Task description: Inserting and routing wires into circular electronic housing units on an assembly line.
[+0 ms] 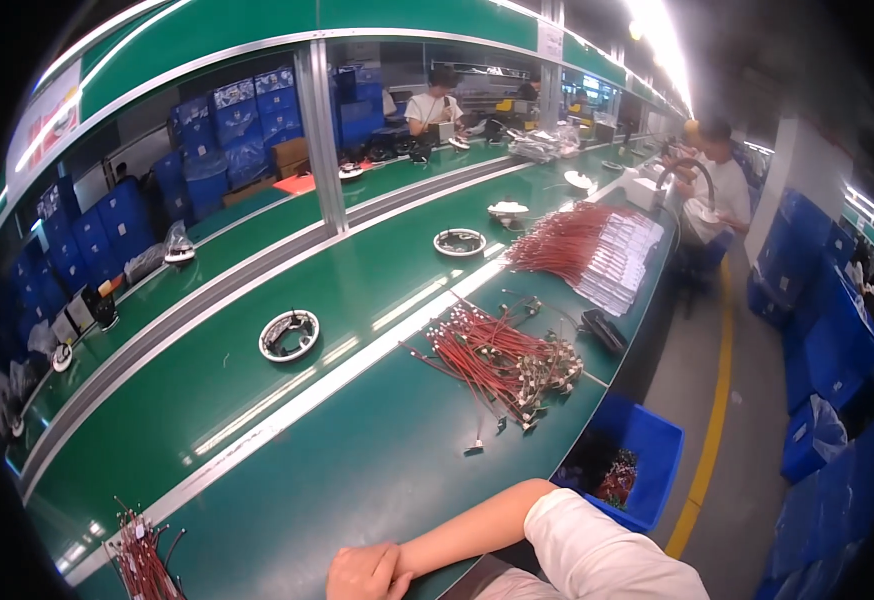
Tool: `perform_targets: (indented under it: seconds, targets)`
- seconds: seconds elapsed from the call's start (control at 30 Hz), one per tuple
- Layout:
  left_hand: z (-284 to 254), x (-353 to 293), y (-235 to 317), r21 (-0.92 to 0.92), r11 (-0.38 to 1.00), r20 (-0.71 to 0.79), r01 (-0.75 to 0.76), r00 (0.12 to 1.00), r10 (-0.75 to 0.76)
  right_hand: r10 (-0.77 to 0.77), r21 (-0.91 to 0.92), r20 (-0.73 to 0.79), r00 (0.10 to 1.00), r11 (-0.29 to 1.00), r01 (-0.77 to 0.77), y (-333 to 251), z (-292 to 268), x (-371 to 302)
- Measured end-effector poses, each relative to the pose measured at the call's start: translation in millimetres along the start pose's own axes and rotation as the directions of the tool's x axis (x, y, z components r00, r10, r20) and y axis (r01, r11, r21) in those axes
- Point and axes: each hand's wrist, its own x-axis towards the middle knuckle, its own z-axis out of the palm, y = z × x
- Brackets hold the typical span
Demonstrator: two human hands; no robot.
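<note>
My right hand [362, 572] rests at the table's near edge, its forearm reaching in from the right. Its fingers are folded, and the lower edge cuts it off, so anything within them is hidden. Folded fingers overlap there; I cannot tell whether some belong to my left hand, whose arm does not show. Left of the hand lies a bundle of dark red wires [142, 560]. Farther up the green tabletop [327, 450] spreads a loose heap of red wires with white connectors [492, 350]. Beyond it, more red wires [557, 240] lie beside a stack of pale strips [622, 255].
White ring-shaped housings [290, 336] sit on the green conveyor surface [207, 390] along the table. A black object [605, 330] lies near the right edge. Below stands a blue bin [657, 465] with wires. Co-workers [722, 185] sit farther along, past a metal post [322, 140].
</note>
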Motion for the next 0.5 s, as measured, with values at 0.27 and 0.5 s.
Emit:
perform_targets:
  seconds: [0.27,0.5]
  targets:
    - [-4.3,-30.2,-47.3,-0.323,0.934,-0.045,0.152,0.983,-0.176,-0.083,0.107,-0.162,0.983,0.989,0.101,6.5,28.3,3.1]
    - [-0.3,-33.5,-51.3,-0.404,0.885,-0.054,0.232,0.96,-0.276,-0.057,0.168,-0.101,0.993,0.983,0.074,4.4,17.9,2.6]
